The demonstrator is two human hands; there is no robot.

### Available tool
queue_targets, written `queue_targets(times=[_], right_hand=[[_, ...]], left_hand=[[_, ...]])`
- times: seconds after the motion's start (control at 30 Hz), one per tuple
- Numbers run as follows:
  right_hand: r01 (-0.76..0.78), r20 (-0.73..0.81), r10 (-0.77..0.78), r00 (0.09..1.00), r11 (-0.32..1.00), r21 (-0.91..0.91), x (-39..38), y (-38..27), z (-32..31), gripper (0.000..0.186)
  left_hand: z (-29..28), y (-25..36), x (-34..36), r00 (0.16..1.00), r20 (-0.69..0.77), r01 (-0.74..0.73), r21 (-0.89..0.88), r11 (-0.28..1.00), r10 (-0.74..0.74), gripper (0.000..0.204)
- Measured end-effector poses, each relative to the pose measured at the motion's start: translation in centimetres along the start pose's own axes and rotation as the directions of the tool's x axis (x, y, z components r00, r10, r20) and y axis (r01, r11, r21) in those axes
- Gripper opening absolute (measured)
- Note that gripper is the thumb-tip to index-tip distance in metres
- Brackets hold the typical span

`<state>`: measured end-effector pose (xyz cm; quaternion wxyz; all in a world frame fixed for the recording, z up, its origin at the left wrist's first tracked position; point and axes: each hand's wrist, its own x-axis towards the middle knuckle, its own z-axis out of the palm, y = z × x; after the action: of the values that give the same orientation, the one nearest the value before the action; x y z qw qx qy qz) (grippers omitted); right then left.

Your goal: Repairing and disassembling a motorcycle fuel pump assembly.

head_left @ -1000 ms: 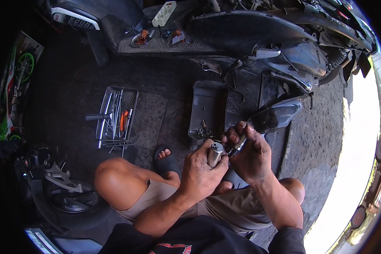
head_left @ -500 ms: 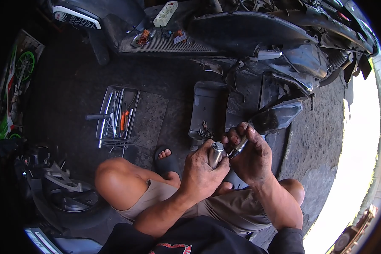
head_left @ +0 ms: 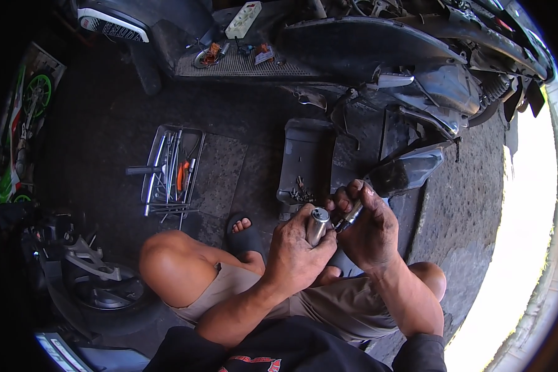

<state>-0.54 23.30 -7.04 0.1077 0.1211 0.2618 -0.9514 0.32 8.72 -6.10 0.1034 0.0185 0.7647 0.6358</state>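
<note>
My left hand (head_left: 296,251) is closed around a shiny metal cylinder (head_left: 317,227) whose round top end faces up. Just right of it, my right hand (head_left: 373,229) pinches a slimmer silvery metal piece (head_left: 352,212) between thumb and fingers; its dark lower end reaches toward the cylinder. Whether the two pieces touch cannot be made out, as my fingers cover the spot. Both hands are held close together over my lap. Beyond them on the floor lies a dark tray (head_left: 305,155) with several small bolts (head_left: 301,191) at its near end.
A metal tray (head_left: 199,144) of wrenches and an orange-handled tool (head_left: 181,177) sits to the left. Across the far side stands a partly stripped scooter (head_left: 378,56), with a power strip (head_left: 242,20) on its footboard. A wheel (head_left: 108,294) lies at lower left.
Almost nothing differs. Both hands keep their hold on the metal pieces, with at most a tiny shift of the cylinder.
</note>
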Motion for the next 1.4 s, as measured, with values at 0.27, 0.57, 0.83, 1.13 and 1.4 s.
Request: queue_targets(times=[0.27,0.57,0.83,1.13,1.4], right_hand=[[-0.009,0.008,0.009,1.0,0.999,-0.038,-0.2,-0.1,0.1,0.023],[0.032,-0.011,-0.033,0.999,0.998,-0.062,-0.2,0.4,0.4,0.025],[0.16,0.051,-0.155,0.987,0.86,-0.484,-0.5,-1.7,2.4,0.02],[0.279,0.246,-0.166,0.955,0.214,-0.936,-1.4,-0.1,3.5,0.021],[0.179,0.139,-0.143,0.98,0.325,-0.929,-1.8,0.5,3.2,0.015]], left_hand=[[0.3,-0.9,-0.2,0.998,-0.019,-0.051,0.003,0.999,0.052,0.017],[0.7,-0.6,-0.2,1.0,-0.021,-0.016,-0.073,0.997,0.014,0.018],[-0.1,-1.8,1.1,0.986,0.141,0.168,-0.847,0.504,-0.092,0.027],[0.8,-3.3,1.9,0.998,0.039,0.021,-0.935,0.354,0.044,0.029],[1.1,-3.0,1.9,0.99,-0.015,-0.076,-0.886,0.457,0.137,0.033]])
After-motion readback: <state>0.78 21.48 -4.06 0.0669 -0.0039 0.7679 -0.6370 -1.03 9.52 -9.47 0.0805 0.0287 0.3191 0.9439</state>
